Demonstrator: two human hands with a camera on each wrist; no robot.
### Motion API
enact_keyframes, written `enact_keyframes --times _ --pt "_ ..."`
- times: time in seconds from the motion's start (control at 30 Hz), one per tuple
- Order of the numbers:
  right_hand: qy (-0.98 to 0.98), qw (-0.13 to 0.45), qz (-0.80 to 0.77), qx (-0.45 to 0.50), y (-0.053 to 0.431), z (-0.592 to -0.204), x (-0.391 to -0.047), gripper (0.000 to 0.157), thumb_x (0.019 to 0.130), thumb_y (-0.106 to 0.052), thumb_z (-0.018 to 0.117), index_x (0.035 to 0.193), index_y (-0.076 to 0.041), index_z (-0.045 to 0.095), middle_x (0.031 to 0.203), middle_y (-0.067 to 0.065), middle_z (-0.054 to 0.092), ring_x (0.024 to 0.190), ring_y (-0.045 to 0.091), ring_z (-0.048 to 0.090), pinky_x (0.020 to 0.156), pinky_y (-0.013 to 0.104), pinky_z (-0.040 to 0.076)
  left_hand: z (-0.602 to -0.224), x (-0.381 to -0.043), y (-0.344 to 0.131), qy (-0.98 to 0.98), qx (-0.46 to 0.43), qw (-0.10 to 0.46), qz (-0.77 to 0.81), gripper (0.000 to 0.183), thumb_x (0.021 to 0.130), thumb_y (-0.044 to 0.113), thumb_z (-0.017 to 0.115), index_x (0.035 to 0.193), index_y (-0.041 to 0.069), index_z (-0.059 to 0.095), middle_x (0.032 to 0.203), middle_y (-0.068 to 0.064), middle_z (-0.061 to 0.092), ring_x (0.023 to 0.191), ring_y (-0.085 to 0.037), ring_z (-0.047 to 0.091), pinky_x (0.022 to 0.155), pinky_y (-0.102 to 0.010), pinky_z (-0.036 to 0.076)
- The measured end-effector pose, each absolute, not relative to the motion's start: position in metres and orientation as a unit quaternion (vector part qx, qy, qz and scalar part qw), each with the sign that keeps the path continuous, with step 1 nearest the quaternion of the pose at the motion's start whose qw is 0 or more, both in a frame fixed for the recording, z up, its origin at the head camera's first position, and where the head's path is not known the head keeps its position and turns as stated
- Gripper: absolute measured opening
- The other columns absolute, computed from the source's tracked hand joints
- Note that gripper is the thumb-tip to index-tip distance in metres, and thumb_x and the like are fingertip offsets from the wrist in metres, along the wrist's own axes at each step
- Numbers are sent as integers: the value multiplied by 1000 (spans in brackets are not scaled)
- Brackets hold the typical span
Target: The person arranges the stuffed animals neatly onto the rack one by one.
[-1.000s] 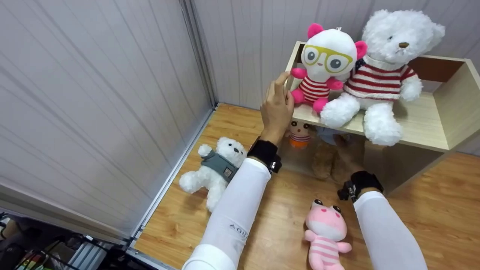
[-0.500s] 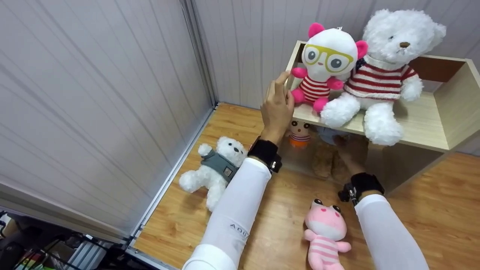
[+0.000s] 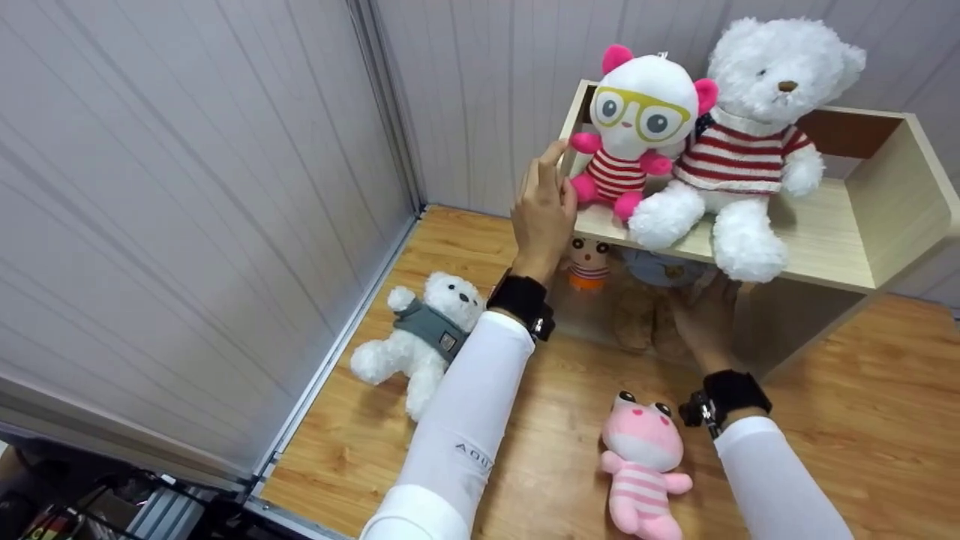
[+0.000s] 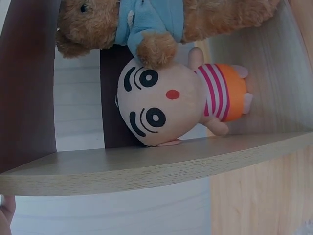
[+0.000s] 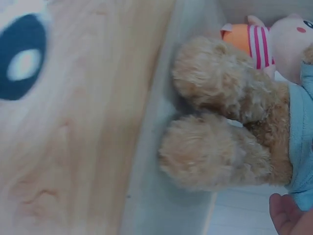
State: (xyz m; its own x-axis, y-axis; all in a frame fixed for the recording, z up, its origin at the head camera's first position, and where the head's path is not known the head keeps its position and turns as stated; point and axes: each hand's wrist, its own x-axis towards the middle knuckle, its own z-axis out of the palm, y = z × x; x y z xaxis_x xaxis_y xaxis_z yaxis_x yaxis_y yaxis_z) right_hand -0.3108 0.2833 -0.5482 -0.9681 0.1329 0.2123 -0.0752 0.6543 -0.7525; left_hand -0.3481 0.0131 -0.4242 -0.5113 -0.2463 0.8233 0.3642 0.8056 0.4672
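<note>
In the head view, my left hand (image 3: 544, 214) rests against the left side panel of a light wooden shelf unit (image 3: 825, 255), beside a pink-and-white panda plush (image 3: 637, 112). My right hand (image 3: 706, 319) reaches into the lower compartment, thumb and fingers apart, at a brown teddy bear (image 3: 636, 319) in a light blue top. The right wrist view shows fingertips (image 5: 283, 210) beside the teddy bear's (image 5: 215, 152) blue top; whether they press on it I cannot tell. Next to the bear sits a boy doll (image 4: 161, 105) in orange shorts. The compartment's shade dims my right fingers.
A big white bear (image 3: 784, 71) in a striped sweater sits on the upper shelf beside the panda. On the wooden floor lie a pink frog plush (image 3: 643, 465) and a white plush dog (image 3: 431, 334) in a green top. A grey panel wall (image 3: 187, 187) stands left.
My right hand has shifted slightly right and toward me, showing more of the bear's blue top. The head view has turned a little; the left hand stays on the side panel.
</note>
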Motion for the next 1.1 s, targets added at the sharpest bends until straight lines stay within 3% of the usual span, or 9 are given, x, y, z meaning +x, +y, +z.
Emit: enact_keyframes --times 0.07,0.2,0.33,0.43,0.63,0.73,0.9,1.1 --pt "-899 147 413 -3 284 -553 -303 83 99 -28 60 159 0 10 159 36 10 143 52 29 114 62 37 -424 -348 13 -813 -38 491 -310 50 93 7 62 136 24 45 107 -6 68 93 -21 67 70 -31 56" --pt "-903 161 399 15 284 -565 -285 58 98 -15 60 145 9 35 149 36 26 118 47 47 93 60 47 -423 -349 12 -816 -36 484 -313 50 94 7 62 137 24 45 112 -6 69 96 -22 68 72 -31 57" --pt "-904 149 400 27 285 -574 -262 40 95 -9 63 129 9 53 136 33 42 107 44 52 92 58 44 -422 -349 10 -816 -34 481 -319 50 94 7 63 137 25 44 109 -5 69 93 -21 67 69 -31 56" --pt "-899 147 410 35 289 -575 -245 36 93 -6 65 126 8 58 127 28 49 114 43 52 97 54 43 -421 -348 9 -816 -36 474 -329 51 94 7 63 137 26 44 104 -4 67 88 -19 65 66 -29 55" --pt "-884 155 440 37 301 -570 -206 23 94 -4 64 115 6 65 113 18 60 100 24 60 86 13 43 -422 -346 11 -818 -38 463 -340 53 93 7 64 137 27 42 109 -5 68 85 -19 64 64 -29 53" --pt "-867 215 446 48 308 -563 -190 18 91 4 65 109 7 66 106 18 63 94 12 58 83 7 42 -422 -345 12 -819 -42 458 -343 55 93 6 64 138 27 42 103 -5 65 83 -19 61 63 -30 52" --pt "-835 338 430 66 320 -534 -180 17 85 11 64 101 9 67 97 17 63 91 -2 52 83 12 40 -421 -343 11 -820 -44 456 -345 57 91 5 64 139 28 43 98 -6 63 82 -20 59 61 -33 51" --pt "-799 446 401 -32 358 -468 -189 19 85 1 63 102 10 67 95 -20 48 91 -10 43 87 13 36 -420 -341 11 -828 -44 438 -346 59 89 10 65 140 28 43 100 -5 64 86 -21 62 64 -34 53"
